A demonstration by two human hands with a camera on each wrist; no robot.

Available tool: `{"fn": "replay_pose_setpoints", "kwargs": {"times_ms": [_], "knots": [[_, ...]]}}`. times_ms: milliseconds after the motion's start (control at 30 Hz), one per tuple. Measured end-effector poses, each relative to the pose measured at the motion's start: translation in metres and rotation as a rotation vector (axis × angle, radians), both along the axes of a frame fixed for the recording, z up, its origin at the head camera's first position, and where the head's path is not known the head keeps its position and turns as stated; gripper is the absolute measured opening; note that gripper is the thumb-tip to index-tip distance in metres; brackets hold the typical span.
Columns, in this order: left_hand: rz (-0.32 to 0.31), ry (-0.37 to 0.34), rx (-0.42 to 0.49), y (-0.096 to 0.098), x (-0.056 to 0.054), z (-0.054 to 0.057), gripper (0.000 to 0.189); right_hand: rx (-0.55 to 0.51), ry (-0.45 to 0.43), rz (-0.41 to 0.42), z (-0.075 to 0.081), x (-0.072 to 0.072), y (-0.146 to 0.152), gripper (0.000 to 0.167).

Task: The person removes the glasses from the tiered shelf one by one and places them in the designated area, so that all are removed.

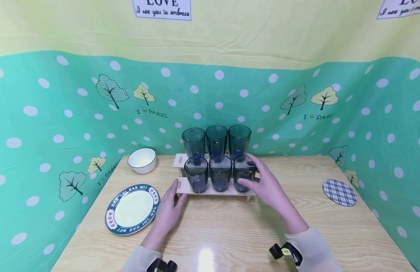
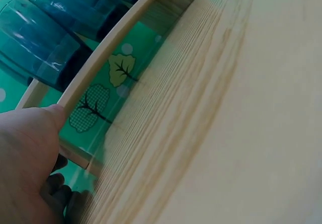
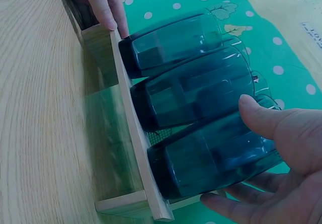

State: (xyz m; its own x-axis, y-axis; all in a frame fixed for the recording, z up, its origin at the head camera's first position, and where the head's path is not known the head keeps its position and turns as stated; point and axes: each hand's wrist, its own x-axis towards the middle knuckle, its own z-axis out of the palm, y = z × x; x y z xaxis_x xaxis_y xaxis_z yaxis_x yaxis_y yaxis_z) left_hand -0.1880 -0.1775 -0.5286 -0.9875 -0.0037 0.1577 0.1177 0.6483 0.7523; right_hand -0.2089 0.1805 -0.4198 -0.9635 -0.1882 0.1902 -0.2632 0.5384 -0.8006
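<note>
A two-tier wooden rack (image 1: 227,192) carries several dark, see-through glasses in two rows. My left hand (image 1: 168,209) grips the rack's left end, its thumb (image 2: 58,114) at the edge of the lower board (image 2: 108,48). Around the lower row's right-hand glass (image 1: 244,170) my right hand (image 1: 266,185) is loosely spread. Its thumb (image 3: 259,116) overlaps the front near the rim, and the other fingers (image 3: 226,206) extend along the far side. Next to that glass stand the middle glass (image 1: 220,173) and the left glass (image 1: 197,176), all upright.
Left of the rack are a white bowl (image 1: 142,160) and a plate with a teal lettered rim (image 1: 119,228). A round checked coaster (image 1: 340,192) lies at the right on the wooden table (image 1: 230,234). A green dotted cloth (image 1: 210,90) hangs behind.
</note>
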Motion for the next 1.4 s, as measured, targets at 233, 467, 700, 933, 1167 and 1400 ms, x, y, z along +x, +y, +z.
{"fn": "replay_pose_setpoints", "kwargs": {"times_ms": [233, 467, 700, 933, 1167, 1400], "knots": [[0.0, -0.007, 0.007, 0.0, -0.001, 0.0, 0.074, -0.025, -0.011, -0.02, 0.0, -0.001, 0.0, 0.093], [0.005, -0.002, 0.005, 0.001, 0.0, 0.001, 0.073, -0.023, -0.043, -0.048, 0.002, 0.0, 0.0, 0.094], [0.006, -0.01, 0.008, 0.001, 0.0, 0.0, 0.074, 0.008, -0.046, -0.075, 0.005, 0.002, 0.003, 0.094], [0.007, -0.017, 0.006, 0.001, 0.001, -0.001, 0.074, 0.073, -0.06, -0.079, 0.014, 0.004, 0.012, 0.093], [0.01, 0.029, -0.009, 0.002, 0.0, -0.003, 0.074, 0.099, -0.074, -0.053, 0.027, 0.008, 0.031, 0.094], [0.0, 0.026, -0.014, 0.001, 0.0, -0.002, 0.075, 0.122, -0.073, -0.063, 0.037, 0.009, 0.052, 0.1]]}}
